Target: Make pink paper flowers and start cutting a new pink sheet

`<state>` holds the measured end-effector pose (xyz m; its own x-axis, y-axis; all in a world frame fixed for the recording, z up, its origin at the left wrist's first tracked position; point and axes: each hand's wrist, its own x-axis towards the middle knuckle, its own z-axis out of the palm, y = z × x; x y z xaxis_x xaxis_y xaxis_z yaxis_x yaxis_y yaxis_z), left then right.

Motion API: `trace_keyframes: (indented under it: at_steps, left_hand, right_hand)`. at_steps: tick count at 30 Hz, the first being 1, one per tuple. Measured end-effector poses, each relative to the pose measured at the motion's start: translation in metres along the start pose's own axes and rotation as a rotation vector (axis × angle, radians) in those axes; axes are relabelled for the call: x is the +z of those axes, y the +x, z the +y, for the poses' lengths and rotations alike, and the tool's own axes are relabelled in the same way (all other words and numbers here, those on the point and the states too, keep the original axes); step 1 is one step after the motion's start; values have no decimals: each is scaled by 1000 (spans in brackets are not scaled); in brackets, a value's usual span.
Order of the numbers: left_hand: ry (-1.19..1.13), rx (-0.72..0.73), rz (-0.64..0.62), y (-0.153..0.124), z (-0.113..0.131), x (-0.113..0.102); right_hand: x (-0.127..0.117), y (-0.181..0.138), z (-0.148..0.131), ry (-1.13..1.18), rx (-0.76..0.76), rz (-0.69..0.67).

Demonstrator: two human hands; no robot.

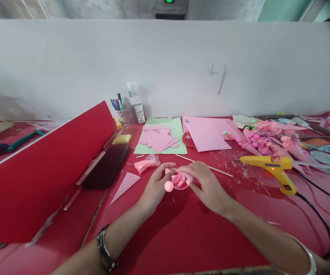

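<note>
A flat black smartphone (106,168) lies beside a long, upright red board (53,172) with a white top edge. Behind it, a white patterned cup (123,115) of pens and markers (118,103) stands next to a printed white container (138,109), before a pale partition (96,57) hung with a thin reddish cord (222,81), as a green illuminated exit sign (170,1) glows beyond.

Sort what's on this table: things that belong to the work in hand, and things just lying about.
Likely part of the work:
pink piece, held by the left hand and right hand
pink paper cut-outs
yellow glue gun
pompom-trimmed pink pieces

Probably just lying about:
black phone
pen cup
</note>
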<state>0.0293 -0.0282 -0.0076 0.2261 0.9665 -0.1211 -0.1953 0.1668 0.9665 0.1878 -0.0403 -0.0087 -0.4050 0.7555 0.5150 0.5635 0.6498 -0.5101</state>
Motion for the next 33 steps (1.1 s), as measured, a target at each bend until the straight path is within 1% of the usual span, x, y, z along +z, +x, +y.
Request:
trace_keyframes:
  at_steps: [3,5,8,10,17,20,23,25,27,30,33]
  left_hand:
    - [-30,-67,23,1,2,1]
    - [-62,-78,22,2,1,1]
    - [-112,-72,-24,3,0,0]
    - [-131,-58,-31,3,-1,-1]
    - [-284,-50,-35,7,-1,-4]
    - [-252,-65,-44,7,-1,-4]
    - [-183,-63,-69,7,-2,-6]
    - [-162,-28,-38,8,-2,-8]
    - [-150,17,5,9,-2,-12]
    - [-137,33,29,11,0,-16]
    - [-129,3,26,12,2,-18]
  right_hand:
    - [-2,-1,0,-42,-16,-17]
    - [-2,-1,-1,-46,1,-24]
    - [-2,-1,-2,-19,29,17]
    - [-2,-2,-3,9,43,41]
    - [-5,0,-3,101,117,7]
    - [-6,2,-2,158,144,7]
    - [-6,5,-2,272,198,-60]
    - [-5,6,-1,288,238,-106]
    - [-4,7,-1,243,284,-119]
    - [-3,9,-1,202,338,-105]
    - [-12,13,-7,242,361,-46]
